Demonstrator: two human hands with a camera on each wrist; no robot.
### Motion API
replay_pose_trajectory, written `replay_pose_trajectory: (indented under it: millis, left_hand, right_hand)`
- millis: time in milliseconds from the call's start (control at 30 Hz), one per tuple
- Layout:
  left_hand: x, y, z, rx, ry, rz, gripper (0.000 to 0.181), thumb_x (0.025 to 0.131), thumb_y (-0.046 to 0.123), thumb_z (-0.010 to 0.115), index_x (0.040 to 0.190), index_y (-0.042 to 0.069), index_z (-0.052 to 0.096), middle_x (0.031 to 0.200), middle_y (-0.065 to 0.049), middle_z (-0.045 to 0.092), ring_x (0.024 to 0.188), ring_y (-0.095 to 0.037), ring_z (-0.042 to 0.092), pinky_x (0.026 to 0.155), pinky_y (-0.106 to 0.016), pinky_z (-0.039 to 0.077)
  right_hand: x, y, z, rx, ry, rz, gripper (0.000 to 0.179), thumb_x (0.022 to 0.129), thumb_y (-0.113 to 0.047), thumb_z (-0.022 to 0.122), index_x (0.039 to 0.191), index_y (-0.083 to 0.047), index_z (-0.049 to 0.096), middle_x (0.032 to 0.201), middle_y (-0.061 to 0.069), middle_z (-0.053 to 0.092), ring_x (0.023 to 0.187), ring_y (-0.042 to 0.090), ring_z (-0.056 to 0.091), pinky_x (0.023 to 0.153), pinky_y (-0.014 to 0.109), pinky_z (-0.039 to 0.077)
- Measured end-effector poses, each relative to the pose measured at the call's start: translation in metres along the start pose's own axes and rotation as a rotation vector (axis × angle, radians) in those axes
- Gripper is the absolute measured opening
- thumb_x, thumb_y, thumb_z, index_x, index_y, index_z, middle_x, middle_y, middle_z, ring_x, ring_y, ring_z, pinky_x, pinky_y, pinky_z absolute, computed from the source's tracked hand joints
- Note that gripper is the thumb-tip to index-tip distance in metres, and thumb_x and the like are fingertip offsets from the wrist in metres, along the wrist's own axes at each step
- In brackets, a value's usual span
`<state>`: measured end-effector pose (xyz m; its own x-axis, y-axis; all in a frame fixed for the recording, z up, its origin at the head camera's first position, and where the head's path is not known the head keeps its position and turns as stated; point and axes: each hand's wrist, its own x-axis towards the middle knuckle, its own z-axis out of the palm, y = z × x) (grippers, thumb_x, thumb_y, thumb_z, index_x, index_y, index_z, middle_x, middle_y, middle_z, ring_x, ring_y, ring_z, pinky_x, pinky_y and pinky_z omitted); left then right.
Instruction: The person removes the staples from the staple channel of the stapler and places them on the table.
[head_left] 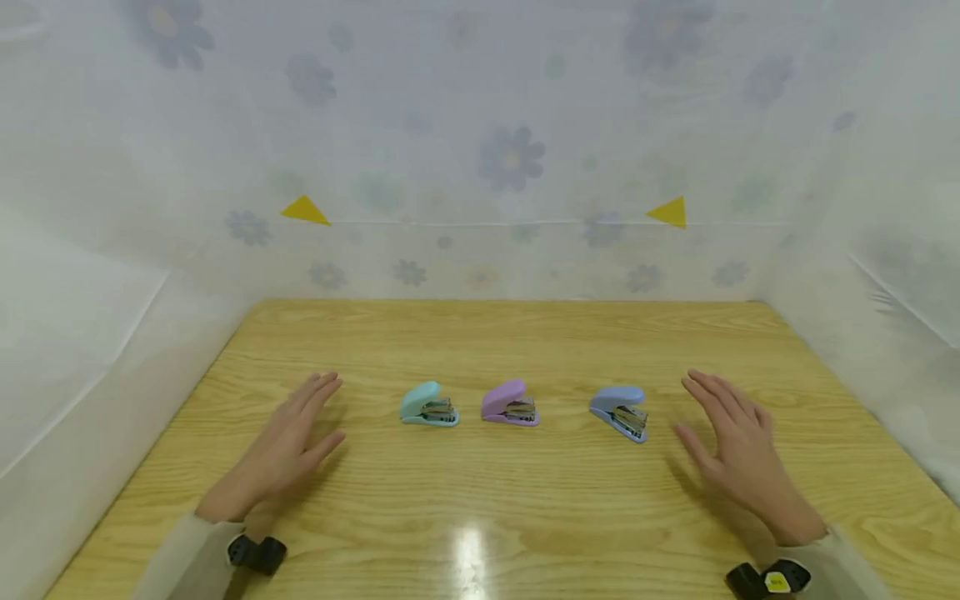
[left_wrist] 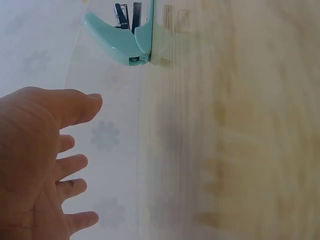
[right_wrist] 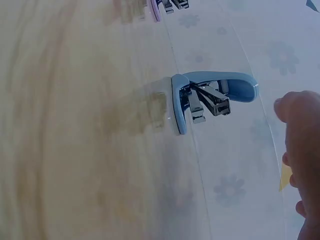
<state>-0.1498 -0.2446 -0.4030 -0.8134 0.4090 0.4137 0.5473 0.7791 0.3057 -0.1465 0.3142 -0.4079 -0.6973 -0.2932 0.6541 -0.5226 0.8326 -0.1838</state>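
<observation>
Mint stapler (head_left: 415,402), lilac stapler (head_left: 497,401), blue stapler (head_left: 617,397) gape, round-backed, between the grained desk's (head_left: 480,487) side edges; left hand (head_left: 285,440) and right hand (head_left: 738,444) hold fingers wide.

I face a wooden counter (head_left: 390,500) with flowered sheeting (head_left: 435,75) behind it, bearing two yellow triangles (head_left: 305,212).

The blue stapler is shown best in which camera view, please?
The right wrist view: the blue stapler appears whole and largest there. The head view also shows it whole, but much smaller; the left wrist view does not show it.
</observation>
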Motion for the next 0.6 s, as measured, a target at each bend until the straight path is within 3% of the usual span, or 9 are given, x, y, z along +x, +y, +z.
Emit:
replay_pose_trajectory:
  millis: [167, 300, 400, 600]
  left_hand:
    - [0.007, 0.002, 0.002, -0.010, 0.019, 0.048, 0.066, 0.084, 0.008, 0.072, 0.140, -0.006, 0.040, 0.142, -0.024, 0.043, 0.129, -0.045, 0.039, 0.097, -0.062, 0.037]
    - [0.013, 0.004, 0.005, 0.023, 0.053, 0.106, 0.064, 0.081, 0.005, 0.074, 0.136, -0.007, 0.045, 0.137, -0.023, 0.047, 0.124, -0.040, 0.046, 0.095, -0.055, 0.042]
    - [0.017, 0.005, 0.006, 0.022, 0.096, 0.132, 0.058, 0.079, 0.002, 0.074, 0.131, -0.007, 0.049, 0.133, -0.021, 0.051, 0.120, -0.037, 0.049, 0.093, -0.051, 0.044]
    - [0.022, 0.009, 0.009, 0.000, 0.130, 0.136, 0.049, 0.081, 0.000, 0.072, 0.127, 0.000, 0.056, 0.124, -0.016, 0.058, 0.113, -0.032, 0.055, 0.086, -0.047, 0.050]
  right_hand:
    - [0.010, -0.009, 0.007, 0.059, 0.138, -0.082, 0.064, 0.099, -0.053, 0.039, 0.121, 0.002, 0.061, 0.116, 0.021, 0.060, 0.106, 0.042, 0.048, 0.079, 0.059, 0.030]
    - [0.018, -0.015, 0.016, 0.120, 0.243, -0.175, 0.056, 0.099, -0.045, 0.044, 0.108, 0.006, 0.066, 0.101, 0.020, 0.066, 0.094, 0.038, 0.055, 0.095, 0.033, 0.037]
    - [0.025, -0.021, 0.022, 0.149, 0.283, -0.221, 0.050, 0.099, -0.039, 0.047, 0.104, 0.006, 0.068, 0.094, 0.017, 0.068, 0.086, 0.034, 0.057, 0.093, 0.018, 0.036]
    - [0.031, -0.034, 0.031, 0.177, 0.278, -0.274, 0.043, 0.099, -0.034, 0.048, 0.097, 0.004, 0.069, 0.081, 0.009, 0.066, 0.072, 0.022, 0.057, 0.066, 0.028, 0.043]
